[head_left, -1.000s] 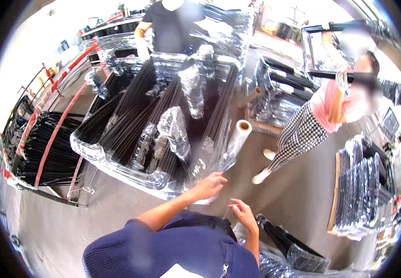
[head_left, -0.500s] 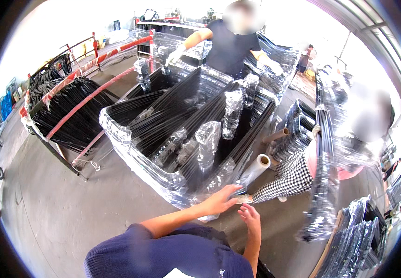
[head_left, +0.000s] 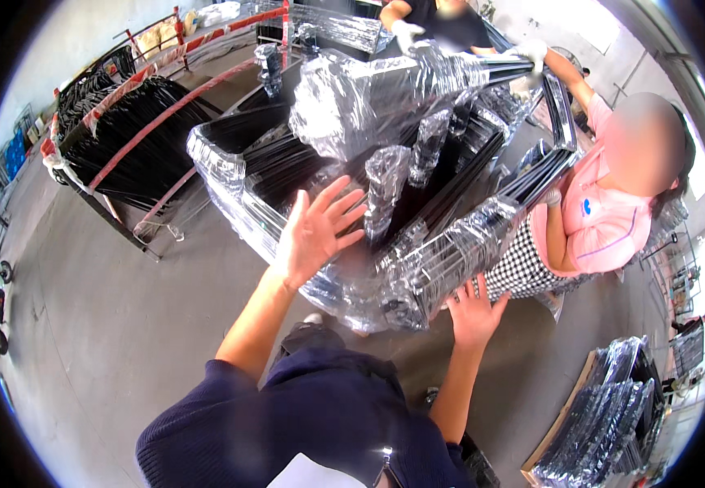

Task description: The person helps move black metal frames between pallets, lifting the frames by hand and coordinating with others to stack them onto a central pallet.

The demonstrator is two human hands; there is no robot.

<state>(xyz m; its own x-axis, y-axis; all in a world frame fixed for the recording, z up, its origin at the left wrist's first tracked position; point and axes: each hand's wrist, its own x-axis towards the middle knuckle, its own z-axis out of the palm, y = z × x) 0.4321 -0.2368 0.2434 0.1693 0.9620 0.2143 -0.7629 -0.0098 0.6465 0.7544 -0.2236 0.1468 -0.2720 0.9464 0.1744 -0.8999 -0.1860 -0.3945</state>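
Note:
My left hand [head_left: 316,236] is raised with its fingers spread and nothing in it, in front of a stack of black frames wrapped in clear film [head_left: 216,167]. My right hand [head_left: 476,315] is also open, fingers apart, close to the lower end of a film-wrapped bundle of black frames [head_left: 462,256]; whether it touches cannot be made out. A co-worker in a pink shirt [head_left: 613,203] has a gloved hand at that bundle. Above the stack lies a second wrapped bundle [head_left: 385,93], tilted, with gloved hands of another person [head_left: 408,37] at it.
At the left stands a red-and-white metal rack [head_left: 145,159] full of thin black frames. Wrapped black frames [head_left: 600,415] lie on a wooden base at the lower right. Grey floor [head_left: 149,342] extends on my left.
My hands have moved apart and opened, the left one up and leftward. The pink-shirted co-worker's upright bundle has tipped down toward my right hand. A second bundle now lies across the stack.

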